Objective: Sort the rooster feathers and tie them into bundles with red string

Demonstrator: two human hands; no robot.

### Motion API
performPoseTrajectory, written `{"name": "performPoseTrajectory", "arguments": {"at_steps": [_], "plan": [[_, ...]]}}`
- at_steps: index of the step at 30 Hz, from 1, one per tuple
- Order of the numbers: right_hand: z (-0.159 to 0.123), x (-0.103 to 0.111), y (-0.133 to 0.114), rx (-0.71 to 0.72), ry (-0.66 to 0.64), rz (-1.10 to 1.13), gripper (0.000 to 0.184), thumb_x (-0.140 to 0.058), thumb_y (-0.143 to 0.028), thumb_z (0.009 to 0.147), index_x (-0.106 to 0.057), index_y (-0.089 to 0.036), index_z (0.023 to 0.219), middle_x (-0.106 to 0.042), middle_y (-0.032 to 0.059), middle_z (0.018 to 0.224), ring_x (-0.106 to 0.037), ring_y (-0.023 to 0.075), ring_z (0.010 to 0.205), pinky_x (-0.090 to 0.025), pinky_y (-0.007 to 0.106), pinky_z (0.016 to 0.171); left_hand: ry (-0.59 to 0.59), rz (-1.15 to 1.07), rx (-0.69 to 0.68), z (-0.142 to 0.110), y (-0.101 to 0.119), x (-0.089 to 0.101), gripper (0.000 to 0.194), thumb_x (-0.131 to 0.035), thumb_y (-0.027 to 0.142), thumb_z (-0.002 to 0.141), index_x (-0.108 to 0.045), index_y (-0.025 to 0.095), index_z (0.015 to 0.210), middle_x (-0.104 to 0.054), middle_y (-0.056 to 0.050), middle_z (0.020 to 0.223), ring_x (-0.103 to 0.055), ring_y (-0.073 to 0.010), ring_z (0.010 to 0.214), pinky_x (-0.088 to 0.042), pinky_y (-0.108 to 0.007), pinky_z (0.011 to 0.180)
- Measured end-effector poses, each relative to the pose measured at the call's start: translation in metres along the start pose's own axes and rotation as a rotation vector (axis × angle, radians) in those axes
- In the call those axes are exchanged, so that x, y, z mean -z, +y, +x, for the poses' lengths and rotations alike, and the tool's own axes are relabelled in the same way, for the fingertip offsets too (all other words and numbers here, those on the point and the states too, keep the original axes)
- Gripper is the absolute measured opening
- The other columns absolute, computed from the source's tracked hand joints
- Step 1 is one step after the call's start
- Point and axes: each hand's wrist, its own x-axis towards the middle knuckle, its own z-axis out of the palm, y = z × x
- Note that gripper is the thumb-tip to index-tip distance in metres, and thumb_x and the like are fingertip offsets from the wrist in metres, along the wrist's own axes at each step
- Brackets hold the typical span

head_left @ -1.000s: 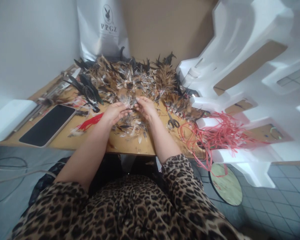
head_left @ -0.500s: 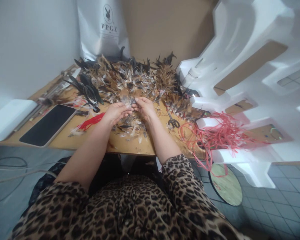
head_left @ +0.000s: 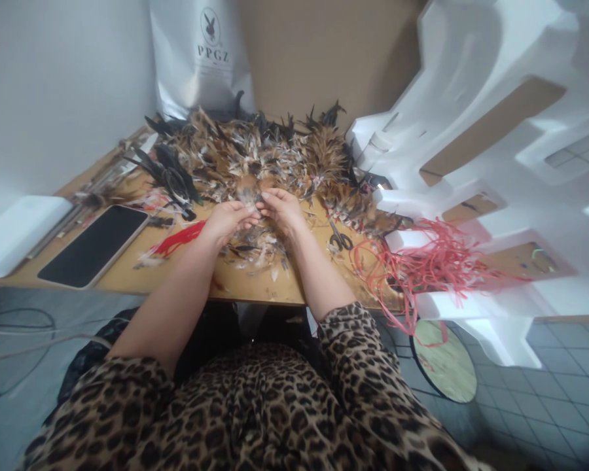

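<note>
Pinching wispy grey-brown feather tuft (head_left: 247,192) at far side of bare left hand (head_left: 226,219); rightward, with bare right hand (head_left: 283,210), cannot tell.

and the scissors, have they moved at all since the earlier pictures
No. The scissors lie in the same spot, with no visible shift toward or along the front edge of the table.

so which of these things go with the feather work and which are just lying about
Seemingly in the job:
left hand and right hand, both at the grayish feather tuft
brown and black feather pile
perhaps the untouched scissors and pink strips

Probably just lying about:
dark-screened smartphone
silver PPGZ bag
white molded foam
</note>
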Motion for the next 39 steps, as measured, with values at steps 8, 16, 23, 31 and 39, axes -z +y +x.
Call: {"name": "performPoseTrajectory", "arguments": {"at_steps": [8,16,23,31,39], "plan": [[0.011,0.024,0.010,0.385,0.027,-0.967,0.012,-0.058,-0.023,0.073,-0.065,-0.015,0.077,-0.065,0.0014,0.078,-0.058,0.0129,0.076,-0.045,0.027,0.079,0.181,-0.151,-0.108,0.007,0.003,0.007,0.009,-0.066,0.016,0.072,-0.060,0.009,0.070,-0.069,-0.008,0.071,-0.064,-0.0089,0.058,-0.045,-0.013,0.048],[0.002,0.020,0.007,0.342,-0.089,-1.603,0.022,-0.051,-0.022,0.076,-0.068,-0.018,0.089,-0.066,0.0090,0.096,-0.057,0.0208,0.094,-0.042,0.029,0.082,0.192,-0.180,-0.114,0.007,0.003,0.007,0.008,-0.065,0.014,0.072,-0.059,0.009,0.069,-0.069,-0.008,0.070,-0.063,-0.0087,0.056,-0.044,-0.013,0.046],[0.004,0.023,0.004,0.357,-0.043,-1.558,0.022,-0.044,-0.021,0.080,-0.065,-0.015,0.081,-0.064,0.0085,0.089,-0.057,0.0185,0.086,-0.041,0.027,0.077,0.199,-0.170,-0.101,0.008,0.002,0.007,0.009,-0.067,0.015,0.071,-0.060,0.009,0.070,-0.069,-0.009,0.073,-0.063,-0.0091,0.057,-0.044,-0.013,0.045],[0.002,0.026,-0.005,0.685,-0.005,-1.482,0.020,-0.043,-0.022,0.086,-0.061,-0.016,0.091,-0.058,0.0089,0.098,-0.050,0.0200,0.097,-0.036,0.032,0.085,0.187,-0.192,-0.120,0.011,0.000,0.010,0.008,-0.067,0.015,0.070,-0.060,0.010,0.070,-0.069,-0.008,0.078,-0.064,-0.0100,0.060,-0.046,-0.014,0.047],[-0.006,0.017,-0.008,0.697,-0.112,-1.609,0.027,-0.035,-0.027,0.091,-0.060,-0.018,0.098,-0.056,0.0109,0.108,-0.044,0.0216,0.102,-0.031,0.035,0.087,0.107,-0.195,-0.136,0.006,0.004,0.003,0.008,-0.069,0.012,0.067,-0.064,0.009,0.073,-0.069,-0.008,0.077,-0.064,-0.0093,0.063,-0.047,-0.014,0.051]]}}
